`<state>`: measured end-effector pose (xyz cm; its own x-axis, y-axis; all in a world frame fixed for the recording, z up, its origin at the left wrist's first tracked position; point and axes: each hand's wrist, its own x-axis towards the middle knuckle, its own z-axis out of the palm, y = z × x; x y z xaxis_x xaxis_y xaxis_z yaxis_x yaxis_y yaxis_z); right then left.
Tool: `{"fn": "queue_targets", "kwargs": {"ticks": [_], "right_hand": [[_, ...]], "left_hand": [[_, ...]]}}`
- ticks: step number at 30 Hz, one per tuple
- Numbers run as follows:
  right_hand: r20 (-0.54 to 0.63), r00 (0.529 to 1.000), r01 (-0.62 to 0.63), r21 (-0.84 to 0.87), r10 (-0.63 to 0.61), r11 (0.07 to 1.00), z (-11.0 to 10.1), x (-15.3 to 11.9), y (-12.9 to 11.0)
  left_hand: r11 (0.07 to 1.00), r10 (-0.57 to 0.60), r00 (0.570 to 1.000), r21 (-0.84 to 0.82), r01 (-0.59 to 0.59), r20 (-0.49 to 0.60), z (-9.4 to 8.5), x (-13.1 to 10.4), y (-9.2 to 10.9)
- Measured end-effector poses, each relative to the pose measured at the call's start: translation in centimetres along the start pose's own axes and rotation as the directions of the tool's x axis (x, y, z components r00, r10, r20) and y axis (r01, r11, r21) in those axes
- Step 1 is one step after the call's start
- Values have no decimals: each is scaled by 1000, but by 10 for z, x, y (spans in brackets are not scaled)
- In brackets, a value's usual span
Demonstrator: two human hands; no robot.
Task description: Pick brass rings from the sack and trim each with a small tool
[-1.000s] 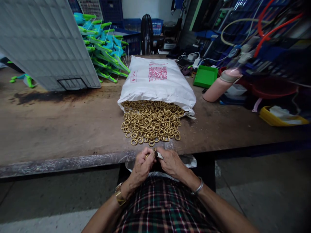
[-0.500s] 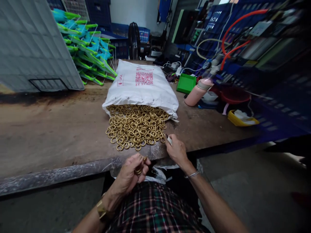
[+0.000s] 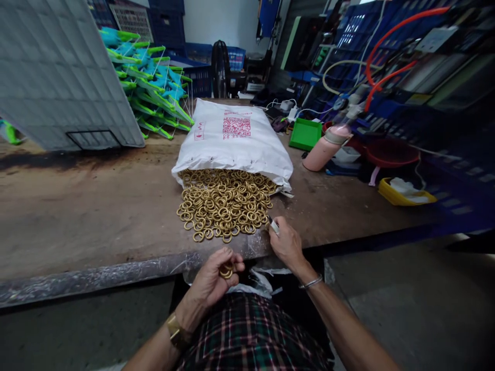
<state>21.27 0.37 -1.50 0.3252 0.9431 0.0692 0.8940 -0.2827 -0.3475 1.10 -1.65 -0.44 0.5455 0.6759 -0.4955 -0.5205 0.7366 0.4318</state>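
Far left: gray ribbed panel (image 3: 73, 72) standing on brown workbench (image 3: 96, 206), dark stain (image 3: 42, 158) along its foot. Just behind and right of that, heap of green-and-cyan parts (image 3: 154, 98) with thin white strings

Left hand (image 3: 211, 278), gold watch (image 3: 176, 330) at wrist: just in front of bench edge, fingers curled around a few gold rings (image 3: 227, 275). Partly hidden by fingers, can't tell how many

Center: ring pile (image 3: 226, 208) on bench, beyond left hand, spilling from open mouth of white sack (image 3: 232, 152). Sack lying flat, red print on top, more rings just inside mouth. Black fan (image 3: 219, 67) well behind. Crumpled white plastic (image 3: 263, 282) below bench edge, between hands

Right hand (image 3: 286, 242), silver bracelet (image 3: 311, 282) at wrist: clamped on white-handled tool (image 3: 274, 226), dark tip just beside right edge of pile. Can't tell if touching

Further right, on bench: green tray (image 3: 305, 135), pink bottle (image 3: 320, 154), red basin (image 3: 392, 153), then yellow container (image 3: 404, 198) with something white inside
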Motion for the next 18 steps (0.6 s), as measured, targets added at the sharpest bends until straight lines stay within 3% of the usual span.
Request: {"fn": "queue_targets", "kwargs": {"ticks": [3,6,10,13,16,18], "right_hand": [[-5,987,155,220,-158,963,2,-12,-10],[-16,921,362,402,-388,841,5,-25,-26],[-6,848,452,533,-530,716,7,-36,-44],[49,860,383,595,-507,707,6,-38,-52],[180,914,172,641,-365,748,4,-37,-57],[278,908,44,679,-312,733,4,-36,-60]], "left_hand": [[993,71,997,100,-69,-15,4,1,-1],[962,170,983,228,-149,-73,7,2,-1],[910,235,967,372,-184,-96,1,4,-3],[870,278,955,448,-203,-107,-4,4,-3],[789,384,918,554,-268,-103,-5,3,-2],[689,484,873,640,-341,-56,-2,1,-1]]}}
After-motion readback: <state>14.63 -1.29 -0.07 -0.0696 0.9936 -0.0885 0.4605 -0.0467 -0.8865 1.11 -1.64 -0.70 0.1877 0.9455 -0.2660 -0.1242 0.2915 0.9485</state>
